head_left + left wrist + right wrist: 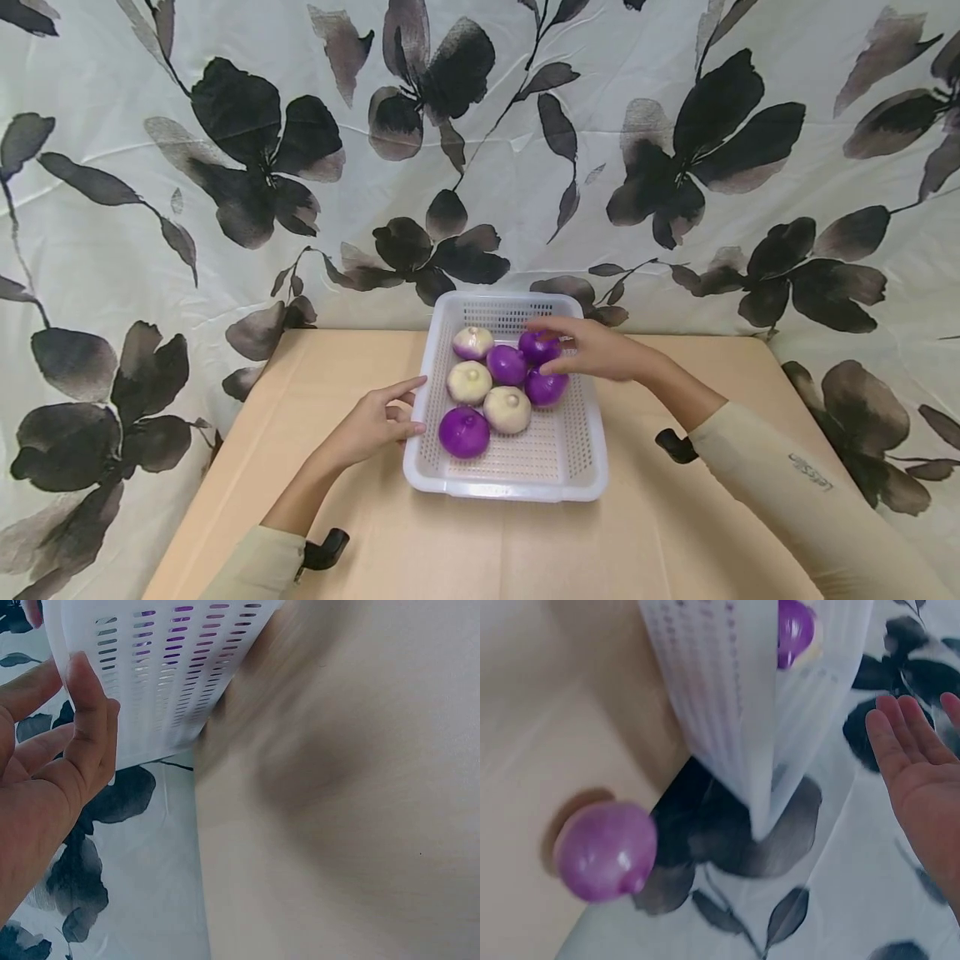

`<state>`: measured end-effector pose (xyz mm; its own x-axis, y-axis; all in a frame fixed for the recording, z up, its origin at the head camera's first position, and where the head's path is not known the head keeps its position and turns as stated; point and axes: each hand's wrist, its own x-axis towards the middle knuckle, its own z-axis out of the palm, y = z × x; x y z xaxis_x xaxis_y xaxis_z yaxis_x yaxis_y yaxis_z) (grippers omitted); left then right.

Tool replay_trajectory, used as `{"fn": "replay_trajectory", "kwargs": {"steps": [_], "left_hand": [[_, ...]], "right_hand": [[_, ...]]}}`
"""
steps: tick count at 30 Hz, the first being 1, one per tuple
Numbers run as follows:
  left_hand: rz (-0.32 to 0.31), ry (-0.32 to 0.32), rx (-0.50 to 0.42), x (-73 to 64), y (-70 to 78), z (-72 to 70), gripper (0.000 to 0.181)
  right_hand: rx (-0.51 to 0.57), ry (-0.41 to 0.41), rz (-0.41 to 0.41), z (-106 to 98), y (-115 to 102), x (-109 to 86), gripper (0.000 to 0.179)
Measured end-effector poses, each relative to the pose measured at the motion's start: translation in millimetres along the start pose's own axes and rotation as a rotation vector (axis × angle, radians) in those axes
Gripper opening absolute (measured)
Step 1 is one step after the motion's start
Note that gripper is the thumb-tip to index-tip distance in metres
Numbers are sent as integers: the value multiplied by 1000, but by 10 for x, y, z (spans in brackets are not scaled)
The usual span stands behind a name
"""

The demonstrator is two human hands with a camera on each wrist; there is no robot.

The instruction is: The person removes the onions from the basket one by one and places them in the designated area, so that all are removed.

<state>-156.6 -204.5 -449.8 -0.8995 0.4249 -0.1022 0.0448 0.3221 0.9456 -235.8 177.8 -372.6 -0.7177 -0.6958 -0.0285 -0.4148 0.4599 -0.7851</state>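
A white perforated plastic basket [581,450] holds several onions, some purple, some cream-coloured. At its left side, my left hand [375,423] holds the rim; in the left wrist view, fingers [86,720] lie against the outer wall just under the rim. My right hand [596,348] is over the basket's right side, thumb and fingers spread beside a purple onion [534,347] and another purple onion [543,387]. In the right wrist view its fingers [904,727] are fairly straight, with nothing in the palm. A cream onion [507,410] and a purple onion [464,432] sit nearer the front.
A single purple onion [606,851] lies on the table outside the basket in the right wrist view; the head view does not show it. The light wooden table [510,558] ends at a floral cloth [555,233] hanging behind the basket.
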Motion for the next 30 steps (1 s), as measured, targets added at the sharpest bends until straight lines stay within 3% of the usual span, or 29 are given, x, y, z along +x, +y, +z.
{"fn": "replay_trajectory", "kwargs": {"steps": [4, 11, 20, 30], "left_hand": [[-6, 9, 3, 6, 0, -4, 75], [-12, -1, -8, 27, -4, 10, 75], [-22, 4, 7, 5, -3, 7, 74], [-10, 0, 12, 15, 0, 6, 74]], "right_hand": [[-10, -76, -27, 145, -77, 180, 72], [-173, -190, -16, 352, -208, 389, 67], [-97, -362, -5, 612, -245, 624, 66], [-152, -471, 57, 832, -292, 796, 66]]}}
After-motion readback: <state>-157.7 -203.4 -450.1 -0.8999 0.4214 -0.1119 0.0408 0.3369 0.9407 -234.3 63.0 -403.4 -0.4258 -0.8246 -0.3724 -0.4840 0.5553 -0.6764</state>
